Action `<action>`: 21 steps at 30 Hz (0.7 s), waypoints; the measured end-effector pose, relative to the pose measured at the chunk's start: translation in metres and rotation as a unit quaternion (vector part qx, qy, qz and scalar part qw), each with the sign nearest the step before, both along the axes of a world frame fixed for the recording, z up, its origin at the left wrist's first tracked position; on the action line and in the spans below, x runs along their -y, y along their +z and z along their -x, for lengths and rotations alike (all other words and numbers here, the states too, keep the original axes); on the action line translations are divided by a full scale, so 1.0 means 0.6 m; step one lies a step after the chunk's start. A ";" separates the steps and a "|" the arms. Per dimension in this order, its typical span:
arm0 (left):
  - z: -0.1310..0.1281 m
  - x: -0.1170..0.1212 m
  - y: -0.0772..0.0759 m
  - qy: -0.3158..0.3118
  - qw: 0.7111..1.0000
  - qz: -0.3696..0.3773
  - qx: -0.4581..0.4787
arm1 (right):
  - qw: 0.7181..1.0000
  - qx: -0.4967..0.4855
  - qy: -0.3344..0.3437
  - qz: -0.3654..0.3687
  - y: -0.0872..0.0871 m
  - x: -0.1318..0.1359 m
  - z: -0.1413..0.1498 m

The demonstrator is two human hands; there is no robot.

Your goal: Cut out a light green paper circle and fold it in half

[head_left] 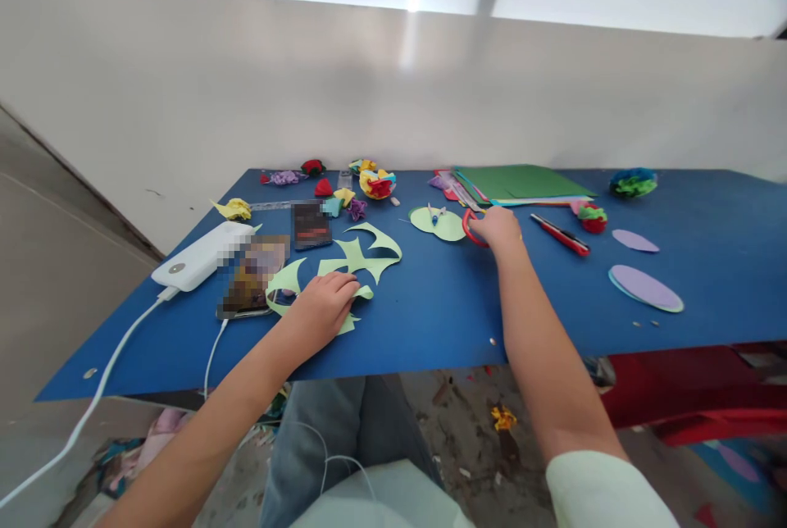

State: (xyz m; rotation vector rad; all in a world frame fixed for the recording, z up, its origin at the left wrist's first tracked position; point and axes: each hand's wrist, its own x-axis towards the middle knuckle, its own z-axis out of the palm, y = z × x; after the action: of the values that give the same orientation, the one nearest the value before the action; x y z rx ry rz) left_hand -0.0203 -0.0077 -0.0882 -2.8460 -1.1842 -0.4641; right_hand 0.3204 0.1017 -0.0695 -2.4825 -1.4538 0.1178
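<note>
The left hand (323, 307) lies flat and open on green paper scraps (357, 259); the right hand (498, 229) closes on red scissors (470, 226), their direction hidden, on the desk (430, 315).

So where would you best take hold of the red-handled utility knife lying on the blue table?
Grip the red-handled utility knife around the middle of its long handle, coming from above with fingers across its width. It lies flat on the blue table, slanted, with bare surface on both long sides. The right hand is nearest, though it rests on red scissor handles. The blade end is too small to tell.
</note>
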 end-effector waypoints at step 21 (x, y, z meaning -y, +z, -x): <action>-0.062 -0.033 0.151 0.046 0.979 -0.007 0.198 | 0.741 -0.339 0.579 -0.005 0.096 0.095 0.195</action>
State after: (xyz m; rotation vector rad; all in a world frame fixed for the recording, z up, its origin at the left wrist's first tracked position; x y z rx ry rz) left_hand 0.0169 0.0122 0.0022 -2.7494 -1.3476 -1.0671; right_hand 0.2037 0.0447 -0.0120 -0.8975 -2.2409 1.0713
